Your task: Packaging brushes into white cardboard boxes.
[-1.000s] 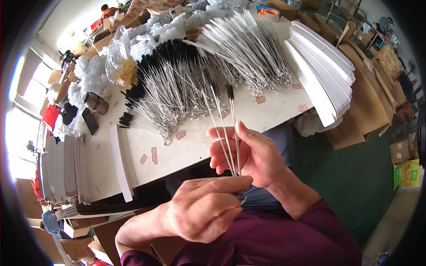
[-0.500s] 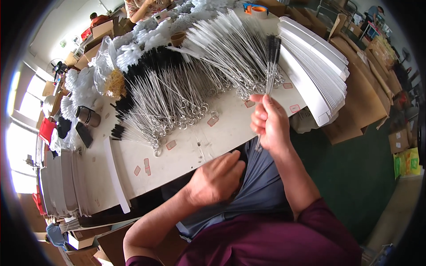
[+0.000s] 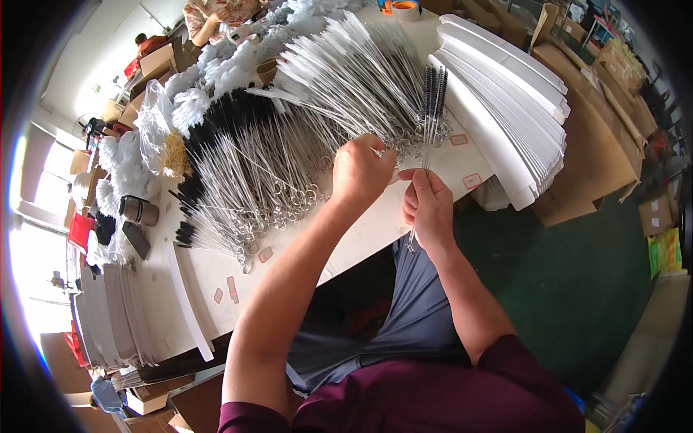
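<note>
Several thin wire brushes with black bristles (image 3: 434, 90) stand upright in my right hand (image 3: 429, 211). Its fingers are closed round their wire stems, and the looped ends poke out below the fist. My left hand (image 3: 362, 170) reaches over the table edge to the loops of a fanned pile of wire brushes with pale bristles (image 3: 354, 79). Its fingers are curled in a pinch, but what lies between them is hidden. Left of it spreads another pile of black-bristled wire brushes (image 3: 249, 173), loops toward me.
A fanned stack of white cardboard strips (image 3: 505, 108) lies right of the brushes, beside brown cartons (image 3: 592, 144). Grey strips (image 3: 108, 317) stand at the left, near a dark cup (image 3: 138, 211). Plastic bags, tape (image 3: 401, 9) and another person (image 3: 216, 18) are at the far side.
My left hand has moved from near my lap up and forward to the brush loops. My right hand, with the brushes, has shifted slightly left and down in view.
</note>
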Tool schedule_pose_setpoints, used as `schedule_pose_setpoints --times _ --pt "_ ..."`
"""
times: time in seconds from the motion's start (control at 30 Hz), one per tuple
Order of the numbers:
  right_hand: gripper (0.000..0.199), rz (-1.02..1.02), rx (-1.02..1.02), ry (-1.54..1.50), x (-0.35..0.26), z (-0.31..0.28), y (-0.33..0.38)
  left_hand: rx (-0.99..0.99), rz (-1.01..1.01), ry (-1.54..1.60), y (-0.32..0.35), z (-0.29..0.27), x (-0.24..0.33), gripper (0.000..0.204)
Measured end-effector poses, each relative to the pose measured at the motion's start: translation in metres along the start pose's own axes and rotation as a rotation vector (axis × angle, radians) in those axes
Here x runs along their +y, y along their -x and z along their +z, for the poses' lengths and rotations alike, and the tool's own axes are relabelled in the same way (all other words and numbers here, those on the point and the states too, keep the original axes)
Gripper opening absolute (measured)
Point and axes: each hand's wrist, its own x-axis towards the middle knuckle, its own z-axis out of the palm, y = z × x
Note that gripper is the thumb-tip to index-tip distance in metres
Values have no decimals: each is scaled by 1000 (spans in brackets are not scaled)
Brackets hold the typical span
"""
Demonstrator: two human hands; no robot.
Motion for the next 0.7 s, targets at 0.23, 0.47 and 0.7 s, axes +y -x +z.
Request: schedule_pose_setpoints --times 0.23,0.47,0.7 --pt "32 9 -22 -4 -1 -1 -1 -6 -261 310 -29 8 -2 27" --pt "32 44 -8 -28 0 1 0 -113 -636 799 -24 -30 12 21" --pt "30 56 3 -9 0 0 1 18 -371 596 -9 -91 8 17"
